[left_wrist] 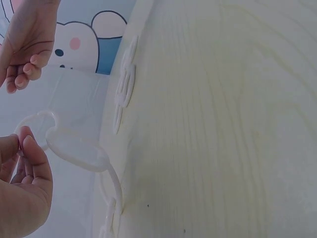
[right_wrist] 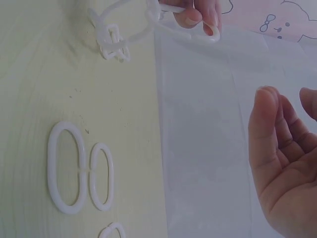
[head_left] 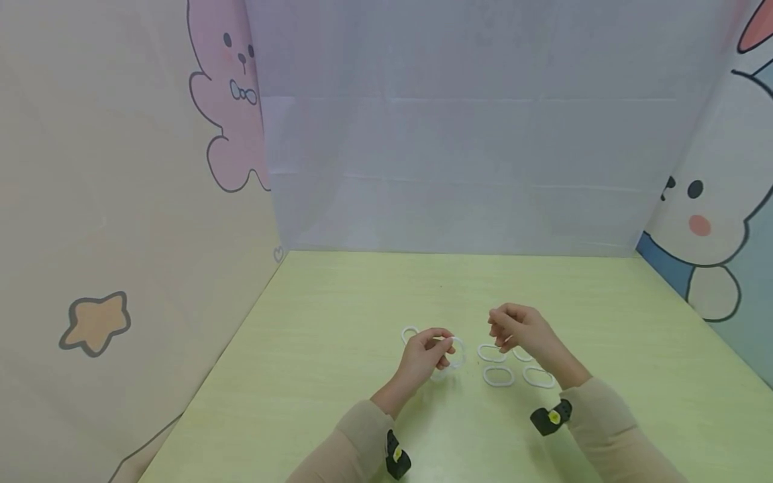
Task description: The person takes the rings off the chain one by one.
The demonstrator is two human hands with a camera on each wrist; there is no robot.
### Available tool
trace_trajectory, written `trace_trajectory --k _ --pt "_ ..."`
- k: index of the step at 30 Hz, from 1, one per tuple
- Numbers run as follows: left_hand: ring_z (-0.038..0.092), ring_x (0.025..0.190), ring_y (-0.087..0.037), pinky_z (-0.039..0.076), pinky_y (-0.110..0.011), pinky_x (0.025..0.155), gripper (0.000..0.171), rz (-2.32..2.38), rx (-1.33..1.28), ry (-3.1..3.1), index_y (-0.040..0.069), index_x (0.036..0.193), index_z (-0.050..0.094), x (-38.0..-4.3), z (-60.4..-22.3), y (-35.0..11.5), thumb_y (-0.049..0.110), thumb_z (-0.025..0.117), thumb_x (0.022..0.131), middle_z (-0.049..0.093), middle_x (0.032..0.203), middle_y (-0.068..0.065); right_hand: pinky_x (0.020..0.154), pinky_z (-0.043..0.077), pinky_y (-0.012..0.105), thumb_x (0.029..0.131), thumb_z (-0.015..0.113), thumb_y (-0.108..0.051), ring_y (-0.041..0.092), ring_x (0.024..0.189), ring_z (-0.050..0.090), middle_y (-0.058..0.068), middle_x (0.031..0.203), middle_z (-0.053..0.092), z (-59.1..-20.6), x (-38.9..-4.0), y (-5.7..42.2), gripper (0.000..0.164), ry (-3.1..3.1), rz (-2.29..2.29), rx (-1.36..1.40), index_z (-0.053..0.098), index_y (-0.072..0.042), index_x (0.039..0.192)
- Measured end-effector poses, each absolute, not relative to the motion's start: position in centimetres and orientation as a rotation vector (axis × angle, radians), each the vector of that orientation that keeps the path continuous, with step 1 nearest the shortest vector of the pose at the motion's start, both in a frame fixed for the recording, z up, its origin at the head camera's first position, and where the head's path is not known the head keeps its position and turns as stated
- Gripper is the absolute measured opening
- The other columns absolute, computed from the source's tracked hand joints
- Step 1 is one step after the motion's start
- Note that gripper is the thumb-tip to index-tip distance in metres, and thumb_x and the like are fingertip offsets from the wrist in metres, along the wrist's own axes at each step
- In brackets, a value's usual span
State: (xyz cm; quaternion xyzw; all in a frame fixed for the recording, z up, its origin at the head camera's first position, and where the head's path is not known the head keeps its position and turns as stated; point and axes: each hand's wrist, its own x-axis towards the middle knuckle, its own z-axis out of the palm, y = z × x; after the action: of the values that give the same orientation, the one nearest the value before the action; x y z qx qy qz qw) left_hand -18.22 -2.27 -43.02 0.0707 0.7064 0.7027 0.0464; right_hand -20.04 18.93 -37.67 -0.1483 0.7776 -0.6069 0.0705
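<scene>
The pale bench point(head_left: 302, 349) bears loose white links point(right_wrist: 51, 168) below my right fingers point(right_wrist: 264, 116), which are loosely curved and parted. My left fingers point(left_wrist: 39, 158) pinch a white chain point(left_wrist: 77, 162).

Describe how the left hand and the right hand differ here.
The left hand pinches a white link; the right hand holds nothing.

Joined links dangle below the left hand; none hang from the right hand.

The right hand is nearer the loose links than the left hand is.

Both are raised above the table.
</scene>
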Motion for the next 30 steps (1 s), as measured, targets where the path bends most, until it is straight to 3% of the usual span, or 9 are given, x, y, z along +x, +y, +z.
trace_trajectory --k 14,20,24,30 --pt "0.054 0.054 -0.009 0.048 -0.022 0.055 0.014 2.115 0.231 2.185 0.004 0.1 0.064 -18.3 -43.1 -2.2 0.013 0.059 0.091 0.064 0.076 -0.004 0.055 0.053 0.035 0.096 0.051 -0.022 0.02 0.062 0.057 0.014 0.076 0.056 -38.0 -20.1 17.9 0.029 2.334 -1.774 -0.511 0.055 0.006 0.092" --pt "0.053 0.053 -0.011 0.046 -0.021 0.053 0.014 2.122 0.221 2.182 -0.001 0.101 0.063 -17.8 -42.2 -2.2 0.007 0.057 0.092 0.064 0.08 -0.013 0.055 0.053 0.035 0.096 0.051 -0.025 0.019 0.062 0.057 0.018 0.082 0.056 -38.5 -20.1 17.5 0.031 2.336 -1.759 -0.497 0.056 0.005 0.093" --pt "0.053 0.053 -0.01 0.046 -0.021 0.053 0.014 2.121 0.22 2.173 0.0 0.101 0.063 -18.0 -42.4 -2.2 0.009 0.057 0.092 0.064 0.08 -0.012 0.056 0.053 0.035 0.096 0.052 -0.025 0.019 0.062 0.057 0.021 0.087 0.056 -38.7 -19.9 17.2 0.031 2.33 -1.761 -0.489 0.057 0.005 0.093" --pt "0.053 0.054 -0.01 0.047 -0.021 0.054 0.014 2.102 0.223 2.193 0.004 0.1 0.064 -18.3 -43.0 -2.1 0.013 0.059 0.091 0.064 0.077 -0.005 0.056 0.053 0.035 0.096 0.052 -0.024 0.019 0.061 0.057 0.011 0.083 0.057 -38.7 -19.7 16.8 0.029 2.327 -1.749 -0.49 0.058 0.004 0.092"
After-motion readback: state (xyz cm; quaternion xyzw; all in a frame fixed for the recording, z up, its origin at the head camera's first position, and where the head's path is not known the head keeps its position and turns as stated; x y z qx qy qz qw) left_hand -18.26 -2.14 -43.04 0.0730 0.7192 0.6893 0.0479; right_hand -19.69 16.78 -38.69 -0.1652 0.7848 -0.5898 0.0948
